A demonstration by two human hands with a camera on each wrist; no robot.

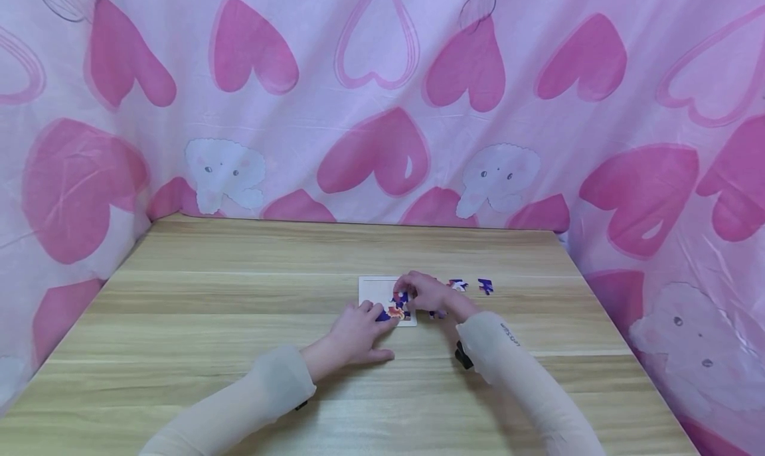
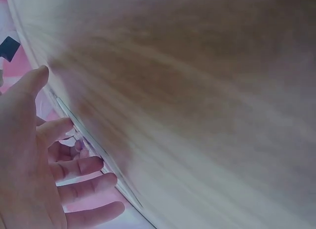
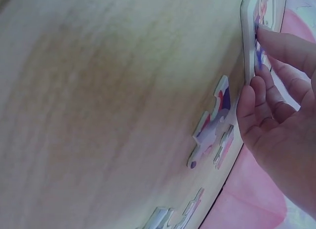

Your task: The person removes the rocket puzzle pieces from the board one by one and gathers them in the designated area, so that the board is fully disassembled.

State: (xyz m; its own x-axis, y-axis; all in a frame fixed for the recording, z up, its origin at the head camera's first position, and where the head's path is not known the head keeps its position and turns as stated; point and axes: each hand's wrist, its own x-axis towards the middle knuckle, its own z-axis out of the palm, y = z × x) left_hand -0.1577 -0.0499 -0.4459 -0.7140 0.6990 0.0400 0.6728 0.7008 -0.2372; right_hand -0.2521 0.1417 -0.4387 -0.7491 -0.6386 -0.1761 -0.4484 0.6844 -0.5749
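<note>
A white puzzle board (image 1: 372,291) lies on the table, with several joined jigsaw pieces (image 1: 395,312) in blue, orange and red along its near right part. My left hand (image 1: 352,333) rests over the board's near left corner, its fingers extended, fingertips touching the board and the pieces. From the right, my right hand (image 1: 425,291) reaches over the board's right side. Its thumb and fingers pinch a purple-blue puzzle piece (image 3: 259,55) at the board, mostly hidden by the fingers. The left wrist view shows the board (image 2: 86,135) edge-on under spread fingertips.
To the right of the board lie several loose puzzle pieces, among them one red and purple piece (image 3: 212,123), a white-and-blue one (image 1: 458,285) and a purple one (image 1: 485,286). The wooden table (image 1: 239,297) meets a pink heart-patterned curtain (image 1: 299,144) at its back and sides.
</note>
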